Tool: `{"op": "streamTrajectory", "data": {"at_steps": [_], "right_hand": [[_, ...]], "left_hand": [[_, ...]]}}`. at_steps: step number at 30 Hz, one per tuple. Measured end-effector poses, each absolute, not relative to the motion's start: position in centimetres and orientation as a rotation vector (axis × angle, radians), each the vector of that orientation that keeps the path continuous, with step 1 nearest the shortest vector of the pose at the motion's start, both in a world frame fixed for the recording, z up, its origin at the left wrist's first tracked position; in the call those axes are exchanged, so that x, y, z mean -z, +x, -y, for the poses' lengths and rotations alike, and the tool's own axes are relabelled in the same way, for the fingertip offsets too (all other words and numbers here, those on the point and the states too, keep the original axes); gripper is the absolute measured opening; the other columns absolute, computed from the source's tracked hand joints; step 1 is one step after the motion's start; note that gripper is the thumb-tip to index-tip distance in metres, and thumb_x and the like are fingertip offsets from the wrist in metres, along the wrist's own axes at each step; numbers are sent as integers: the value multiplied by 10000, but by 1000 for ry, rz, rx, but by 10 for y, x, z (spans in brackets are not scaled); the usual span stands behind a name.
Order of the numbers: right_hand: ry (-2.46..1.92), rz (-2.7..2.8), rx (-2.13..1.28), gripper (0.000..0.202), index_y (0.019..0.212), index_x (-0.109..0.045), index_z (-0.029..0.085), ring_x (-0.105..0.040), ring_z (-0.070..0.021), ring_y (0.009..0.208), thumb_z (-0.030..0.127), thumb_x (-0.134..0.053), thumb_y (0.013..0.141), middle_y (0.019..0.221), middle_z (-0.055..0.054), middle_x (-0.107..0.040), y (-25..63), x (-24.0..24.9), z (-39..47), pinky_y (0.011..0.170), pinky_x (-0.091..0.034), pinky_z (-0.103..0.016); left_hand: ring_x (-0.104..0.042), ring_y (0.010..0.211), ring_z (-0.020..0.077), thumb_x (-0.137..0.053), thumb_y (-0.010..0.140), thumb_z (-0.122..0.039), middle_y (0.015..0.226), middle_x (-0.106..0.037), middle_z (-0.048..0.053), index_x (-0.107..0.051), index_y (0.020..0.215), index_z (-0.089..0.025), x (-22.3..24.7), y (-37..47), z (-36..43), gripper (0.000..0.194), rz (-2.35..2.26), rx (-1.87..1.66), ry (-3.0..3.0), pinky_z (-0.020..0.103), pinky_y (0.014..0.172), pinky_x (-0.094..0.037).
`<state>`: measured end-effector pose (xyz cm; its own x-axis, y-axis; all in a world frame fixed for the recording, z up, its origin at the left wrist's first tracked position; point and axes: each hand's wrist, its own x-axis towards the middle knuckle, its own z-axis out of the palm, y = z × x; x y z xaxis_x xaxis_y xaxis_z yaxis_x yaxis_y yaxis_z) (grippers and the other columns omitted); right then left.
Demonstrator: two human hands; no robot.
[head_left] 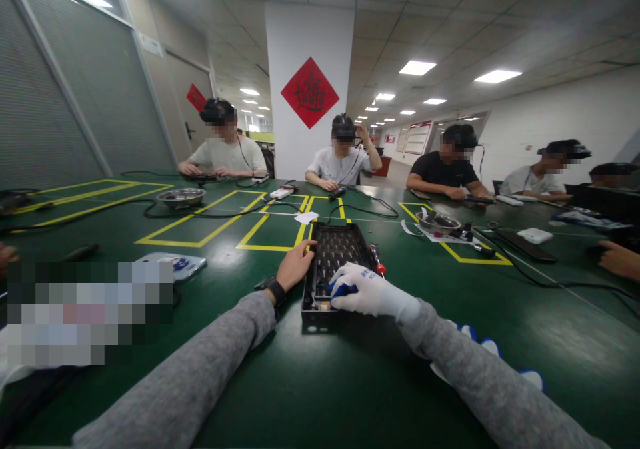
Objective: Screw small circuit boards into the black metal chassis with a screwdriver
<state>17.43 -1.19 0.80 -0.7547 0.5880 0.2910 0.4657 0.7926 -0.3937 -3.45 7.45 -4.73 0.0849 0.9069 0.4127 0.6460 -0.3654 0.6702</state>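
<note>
A shallow black rectangular case (306, 320) lies lengthwise in front of me, its inside filled with rows of small pale-tipped pieces. My left hand (295, 266), bare with a black band on the wrist, grips the case's left rim with its fingers over the edge. My right hand (357, 290) wears a white glove with blue fingertips. Its fingers are curled together inside the near end of the case, and whatever they pinch is hidden. Near them, a small tan piece (324, 306) sits in the near compartment. Against the case's right side is a red-handled screwdriver (379, 262).
Another blue-and-white glove (490, 348) lies by my right forearm. A plastic packet (183, 266) is on the left. Metal bowls (181, 198), cables, a white power strip (284, 191) and yellow tape rectangles occupy the green table (320, 396). Several people sit across it.
</note>
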Motion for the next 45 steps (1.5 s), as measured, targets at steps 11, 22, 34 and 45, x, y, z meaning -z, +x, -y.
{"op": "streamTrajectory", "data": {"at_steps": [11, 22, 34, 45], "right_hand": [[-694, 2552, -443, 115, 807, -700, 194, -562, -145, 925, 273, -637, 750, 952, -35, -649, 174, -10, 12, 857, -432, -282], [-703, 2558, -464, 130, 789, -700, 196, -558, -141, 910, 306, -652, 740, 953, -26, -651, 174, -8, 11, 852, -431, -280], [-720, 2567, -456, 126, 795, -708, 204, -556, -141, 910, 303, -646, 748, 927, -19, -654, 173, -9, 12, 850, -427, -276], [-735, 2515, -467, 123, 792, -701, 199, -555, -145, 920, 300, -644, 750, 931, -31, -638, 172, -11, 15, 845, -434, -281]], "left_hand": [[-545, 703, 175, -417, 797, -238, 720, -593, 25, -547, 1185, -186, 45, -33, -73, 413, -1597, -1162, 2034, 274, 664, -406], [-543, 699, 165, -394, 809, -237, 710, -567, 16, -539, 1171, -191, 47, -34, -74, 393, -1557, -1157, 2053, 267, 662, -387], [-542, 734, 171, -393, 812, -250, 769, -591, 32, -532, 1180, -186, 48, -35, -75, 399, -1561, -1152, 2040, 266, 665, -380], [-526, 687, 161, -387, 808, -247, 717, -566, 18, -524, 1187, -206, 48, -35, -76, 405, -1577, -1135, 2029, 257, 633, -367]]}}
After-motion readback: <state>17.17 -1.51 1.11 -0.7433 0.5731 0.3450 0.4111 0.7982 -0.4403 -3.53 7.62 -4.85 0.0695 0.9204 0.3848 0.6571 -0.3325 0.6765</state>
